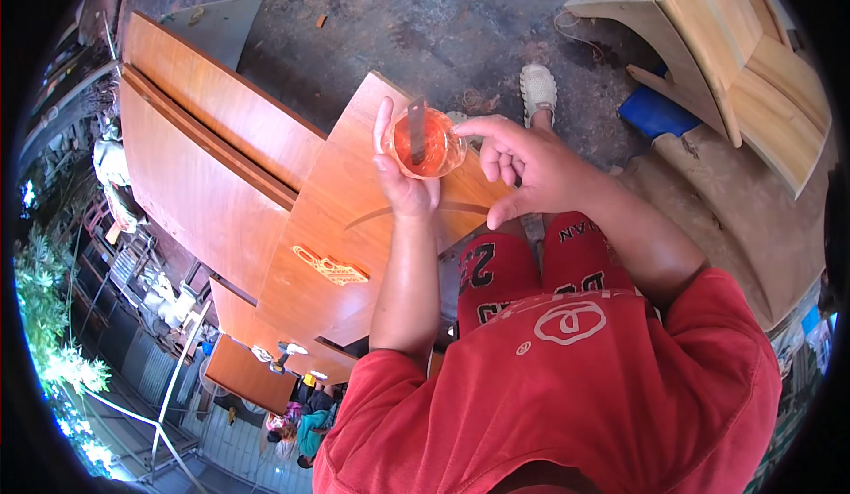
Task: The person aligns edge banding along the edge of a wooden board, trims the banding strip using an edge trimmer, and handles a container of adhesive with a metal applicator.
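My left hand (410,195) is wrapped round a clear cup (453,150) with orange-red contents. Inside it stands a dark flat strip (416,127), its upper end rising past the rim. With the index finger stretched toward the cup's right side, my right hand (536,162) has its thumb apart and the other fingers loosely bent. Nothing shows in its grasp; whether the fingertip touches the cup, I cannot tell. Below both hands is a varnished wooden panel (301,219). An orange plastic piece with a patterned grip (329,266) and a thin curved dark strip (469,207) lie on it.
More brown panels (204,166) lean and lie on the left. Curved pale wooden parts (753,60) stand at the upper right, near a blue object (657,111) and a brown sheet (744,219). Other people (310,432) appear at the lower left.
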Available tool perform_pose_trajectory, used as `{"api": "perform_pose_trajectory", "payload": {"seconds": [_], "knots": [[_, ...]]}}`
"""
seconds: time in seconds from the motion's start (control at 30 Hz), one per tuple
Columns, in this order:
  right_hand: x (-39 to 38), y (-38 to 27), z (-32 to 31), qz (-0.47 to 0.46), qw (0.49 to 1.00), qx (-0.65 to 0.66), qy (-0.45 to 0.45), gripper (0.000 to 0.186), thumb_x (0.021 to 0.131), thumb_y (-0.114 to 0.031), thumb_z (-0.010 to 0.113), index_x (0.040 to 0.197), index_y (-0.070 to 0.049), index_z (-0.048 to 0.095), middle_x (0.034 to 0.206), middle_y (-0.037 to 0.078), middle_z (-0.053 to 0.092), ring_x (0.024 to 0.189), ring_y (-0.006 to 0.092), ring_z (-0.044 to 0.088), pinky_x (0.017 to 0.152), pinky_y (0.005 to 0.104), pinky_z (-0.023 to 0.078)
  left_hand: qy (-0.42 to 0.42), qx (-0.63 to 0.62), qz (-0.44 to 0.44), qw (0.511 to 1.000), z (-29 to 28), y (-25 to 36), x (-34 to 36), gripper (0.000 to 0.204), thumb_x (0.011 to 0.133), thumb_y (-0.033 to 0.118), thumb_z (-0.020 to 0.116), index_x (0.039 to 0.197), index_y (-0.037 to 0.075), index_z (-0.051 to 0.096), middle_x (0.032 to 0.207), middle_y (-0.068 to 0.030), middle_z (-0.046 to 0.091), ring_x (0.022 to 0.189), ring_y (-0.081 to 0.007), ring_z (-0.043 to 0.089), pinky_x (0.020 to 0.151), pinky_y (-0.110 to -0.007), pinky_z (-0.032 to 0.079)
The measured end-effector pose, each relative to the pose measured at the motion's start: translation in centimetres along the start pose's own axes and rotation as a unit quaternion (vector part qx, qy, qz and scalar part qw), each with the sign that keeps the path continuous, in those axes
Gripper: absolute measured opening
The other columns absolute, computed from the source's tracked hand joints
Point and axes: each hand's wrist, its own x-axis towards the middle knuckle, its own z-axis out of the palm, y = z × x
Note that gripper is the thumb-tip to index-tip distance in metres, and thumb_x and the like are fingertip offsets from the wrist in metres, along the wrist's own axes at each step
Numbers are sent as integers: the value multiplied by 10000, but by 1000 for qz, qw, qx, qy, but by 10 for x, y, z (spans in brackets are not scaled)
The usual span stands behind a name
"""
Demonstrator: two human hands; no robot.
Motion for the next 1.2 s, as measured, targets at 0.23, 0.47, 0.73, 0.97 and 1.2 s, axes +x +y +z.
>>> {"api": "perform_pose_trajectory", "payload": {"seconds": [0.23,0.47,0.73,0.97,1.2], "knots": [[0,6,-8,152,968,-200,6,970,629,-645,759,1375,-139,401,765,41,592,653,200,601,599,316,458,-2,23,4,1000,4,3,1,940,834,730,462,1476,83,231,1334,-177,476,1209,-289,487,1031,-446,394],[-11,23,-20,73,983,143,86,887,753,-537,745,1402,-80,351,772,-7,535,684,54,497,647,206,419,6,-42,-26,999,-22,6,3,943,821,751,453,1459,82,270,1280,-189,502,1099,-334,573,910,-446,508],[-23,102,14,29,984,170,55,630,923,-545,528,1297,-39,501,862,-11,431,763,76,408,695,219,371,27,-33,-27,999,-58,18,10,882,828,750,439,1388,70,386,1245,-202,531,1039,-346,604,863,-441,537],[-5,115,33,23,986,136,89,518,957,-476,507,1258,-57,552,849,-1,440,777,98,431,735,251,388,45,-26,-43,998,-65,18,11,894,831,757,424,1432,102,333,1249,-191,524,1034,-328,606,905,-447,496],[-4,123,32,41,996,22,79,540,931,-499,525,1279,-87,562,926,62,517,847,172,530,769,307,441,40,-78,-47,995,-69,15,11,885,832,759,415,1410,90,366,1257,-208,523,1039,-332,608,914,-452,497]]}}
